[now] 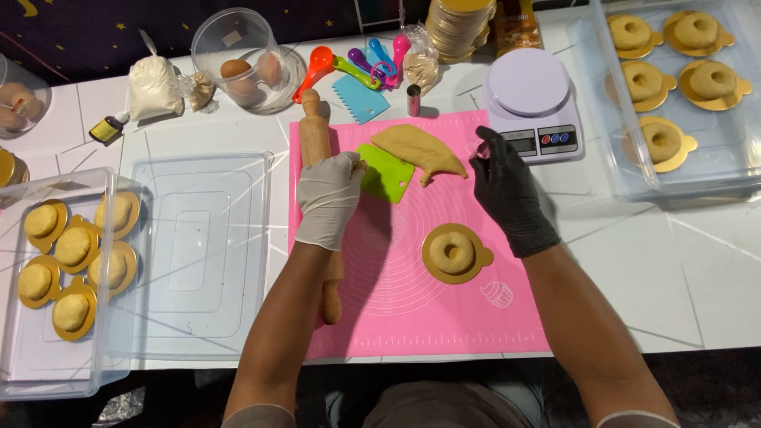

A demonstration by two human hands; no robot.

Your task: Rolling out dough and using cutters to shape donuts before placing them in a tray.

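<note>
The white-gloved left hand (pixel 329 198) grips a green plastic scraper (pixel 386 173) against flat tan dough (pixel 418 148) on the pink silicone mat (pixel 412 317); the black-gloved right hand (pixel 507 190) hovers just beside it.

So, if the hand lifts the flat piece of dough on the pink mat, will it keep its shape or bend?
The flat dough piece looks thin and soft, with a drawn-out tip, so it would probably droop and stretch. It may cling to the pink mat. The green scraper by the left hand could support it.

Pink mat (pixel 412 317), green scraper (pixel 386 173), tan dough (pixel 418 147).
</note>
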